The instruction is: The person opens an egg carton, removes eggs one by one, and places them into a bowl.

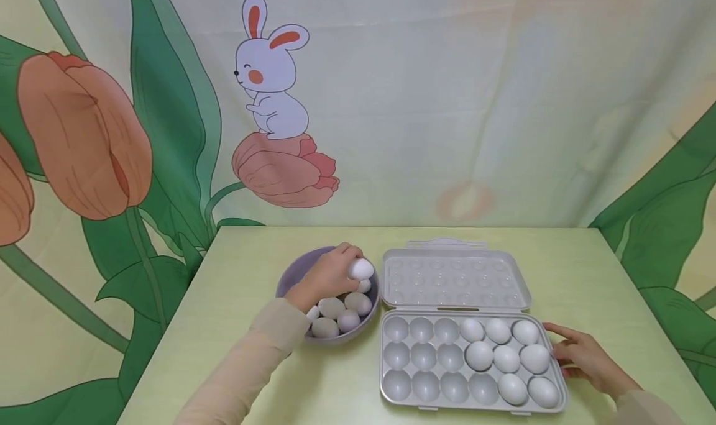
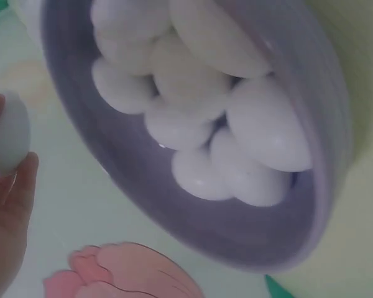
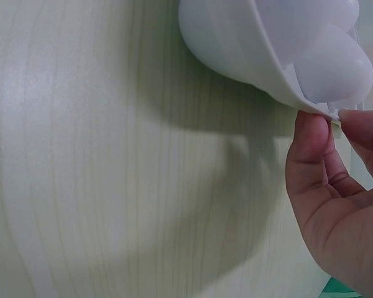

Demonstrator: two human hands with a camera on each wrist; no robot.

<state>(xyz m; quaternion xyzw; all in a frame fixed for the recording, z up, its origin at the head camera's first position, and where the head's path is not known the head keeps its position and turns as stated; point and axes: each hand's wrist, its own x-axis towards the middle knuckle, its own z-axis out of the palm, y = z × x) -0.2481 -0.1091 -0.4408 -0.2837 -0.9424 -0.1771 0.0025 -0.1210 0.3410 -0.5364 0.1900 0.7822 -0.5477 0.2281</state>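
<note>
White egg [image 1: 361, 269], pinched by the left hand [image 1: 330, 271] over the bowl [image 1: 294, 277], risked cracking if a loosened grip dropped it; the right hand [image 1: 584, 358] pinched the egg tray [image 1: 423, 355].

behind the table [image 1: 224, 288], a backdrop [image 1: 408, 108] shows a rabbit [image 1: 271, 71] atop a pink tulip [image 1: 279, 171].

egg tray [image 1: 424, 355], lower right: smooth plastic, slight sheen | bowl [image 1: 294, 273], centre: smooth, semi-gloss | eggs [image 1: 506, 358]: smooth, matt | tabletop [image 1: 335, 384]: wood-grain, satin | backdrop [image 1: 391, 102], top: creased cloth

The right hand [image 3: 343, 223] pinches the white tray [image 3: 227, 40] by its rim.
</note>
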